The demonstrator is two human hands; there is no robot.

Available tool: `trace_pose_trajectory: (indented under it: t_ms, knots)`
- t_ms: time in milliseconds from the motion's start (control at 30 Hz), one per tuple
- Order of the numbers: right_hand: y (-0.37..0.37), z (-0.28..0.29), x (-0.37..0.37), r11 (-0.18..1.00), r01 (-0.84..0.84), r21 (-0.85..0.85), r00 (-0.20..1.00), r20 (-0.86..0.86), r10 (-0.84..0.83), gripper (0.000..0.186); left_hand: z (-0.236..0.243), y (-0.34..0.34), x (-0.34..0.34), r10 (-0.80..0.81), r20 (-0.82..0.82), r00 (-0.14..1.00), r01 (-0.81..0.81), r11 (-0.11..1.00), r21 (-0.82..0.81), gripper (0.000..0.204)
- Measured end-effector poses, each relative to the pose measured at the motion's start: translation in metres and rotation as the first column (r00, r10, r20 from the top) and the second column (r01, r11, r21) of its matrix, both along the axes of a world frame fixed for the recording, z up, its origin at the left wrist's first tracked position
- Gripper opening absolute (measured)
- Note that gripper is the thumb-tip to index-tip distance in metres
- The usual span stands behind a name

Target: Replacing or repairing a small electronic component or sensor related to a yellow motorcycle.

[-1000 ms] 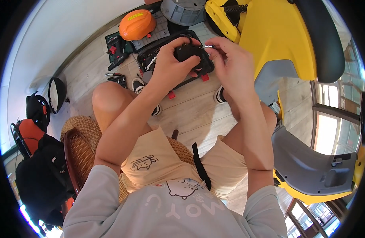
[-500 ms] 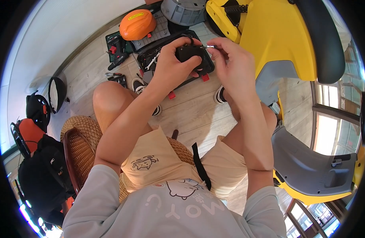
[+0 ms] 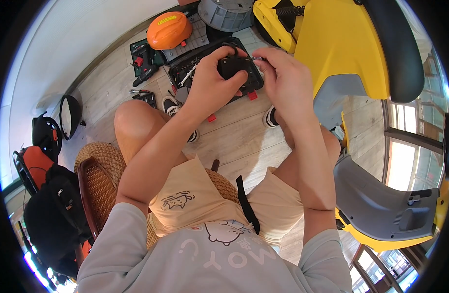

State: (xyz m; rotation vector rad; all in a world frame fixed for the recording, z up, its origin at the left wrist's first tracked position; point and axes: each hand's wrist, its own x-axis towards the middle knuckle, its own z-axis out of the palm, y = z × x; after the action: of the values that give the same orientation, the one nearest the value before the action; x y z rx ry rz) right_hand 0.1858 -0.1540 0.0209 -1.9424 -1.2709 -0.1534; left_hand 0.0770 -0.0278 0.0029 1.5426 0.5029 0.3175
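Observation:
My left hand [image 3: 209, 80] is wrapped round a small black part with a smooth, rounded body [image 3: 229, 67], its thumb lying across the near side. A thin dark loop, maybe a cable, sticks up from the part's far side. With thumb and forefinger my right hand [image 3: 289, 78] pinches a slim metal piece [image 3: 254, 58] against the right side of the black part. Whether this is a small tool or a fastener is too small to tell. Both hands are above an open black tool case [image 3: 178, 73] on the floor, which holds several metal tools.
An orange hard hat [image 3: 168, 31] and a grey tub [image 3: 225, 14] stand beyond the case. Left of it are a black power drill [image 3: 145, 74] and a small bit set [image 3: 145, 97]. At right stand a large yellow machine body [image 3: 341, 44] and a grey-yellow panel [image 3: 385, 200].
The fingers of my right hand have shifted and curled slightly around the slim metal piece, which shows less now. My left hand keeps its hold on the black part.

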Motion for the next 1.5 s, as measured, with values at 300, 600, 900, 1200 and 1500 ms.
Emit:
trace_pose_trajectory:
  t_ms: [300, 600, 900, 1200, 1500]
  knots:
    - [0.003, 0.0, -0.001, 0.998, 0.047, -0.035, 0.997, -0.067, -0.049, 0.015, -0.002, -0.001, -0.001, 0.019, -0.006, 1.0, -0.019, 0.999, 0.026, 0.031]
    - [0.004, 0.002, -0.004, 0.998, 0.06, -0.018, 0.978, -0.2, -0.062, 0.027, -0.004, -0.003, 0.001, 0.047, 0.021, 0.999, -0.046, 0.998, -0.04, 0.026]
    - [0.006, -0.008, -0.001, 0.986, 0.079, 0.146, 0.966, -0.254, -0.04, 0.011, -0.001, -0.004, 0.001, 0.017, 0.049, 0.999, -0.014, 0.998, -0.062, 0.03]
    - [0.005, -0.01, 0.0, 0.986, 0.039, 0.164, 0.968, -0.25, 0.003, 0.015, -0.002, -0.002, 0.0, 0.041, 0.053, 0.998, -0.036, 0.996, -0.077, 0.032]
    - [0.005, -0.005, -0.001, 0.995, 0.048, 0.085, 0.997, -0.061, -0.043, 0.012, -0.001, -0.001, 0.0, 0.087, 0.06, 0.994, -0.088, 0.996, 0.005, 0.032]
